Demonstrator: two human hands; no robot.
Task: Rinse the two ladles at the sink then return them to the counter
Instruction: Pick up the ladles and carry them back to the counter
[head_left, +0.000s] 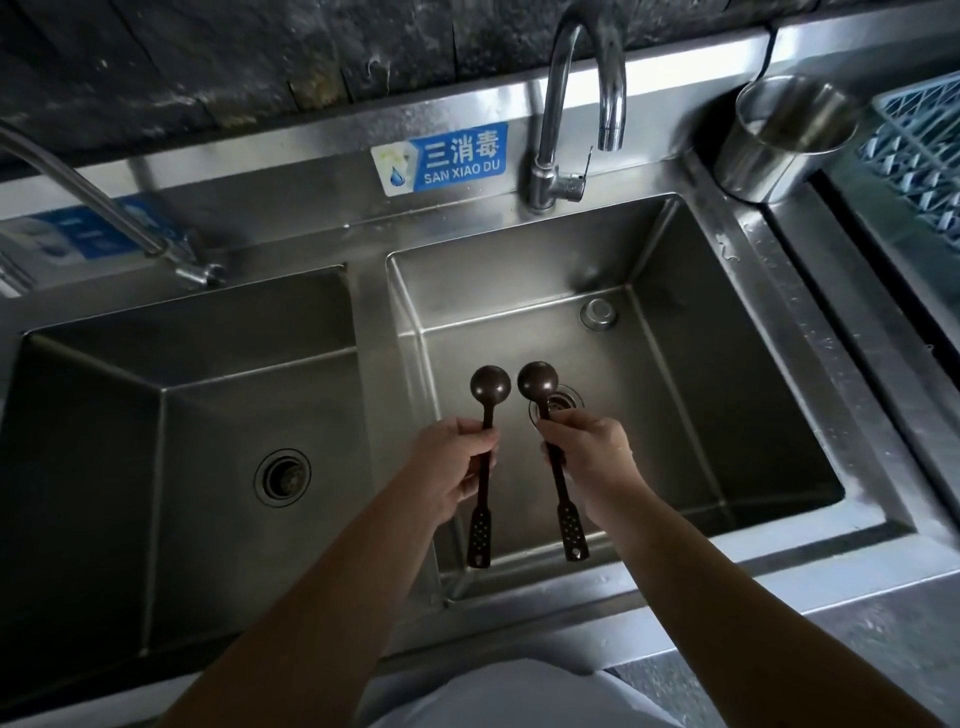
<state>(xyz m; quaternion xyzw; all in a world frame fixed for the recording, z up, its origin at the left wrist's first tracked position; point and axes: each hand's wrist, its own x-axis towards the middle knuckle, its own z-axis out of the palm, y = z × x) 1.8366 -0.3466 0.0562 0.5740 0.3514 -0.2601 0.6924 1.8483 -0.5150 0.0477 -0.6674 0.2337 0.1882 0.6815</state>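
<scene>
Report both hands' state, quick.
Left hand: closed on the left ladle.
Right hand: closed on the right ladle.

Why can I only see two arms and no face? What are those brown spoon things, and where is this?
The camera sits on the person's head and looks down, so you see only their arms. This is a steel sink with two tubs. The left hand holds one brown ladle, and the right hand holds the other ladle, both over the right tub. A curved tap stands behind it, with no water running. A metal cup and a blue rack sit at the right.
</scene>
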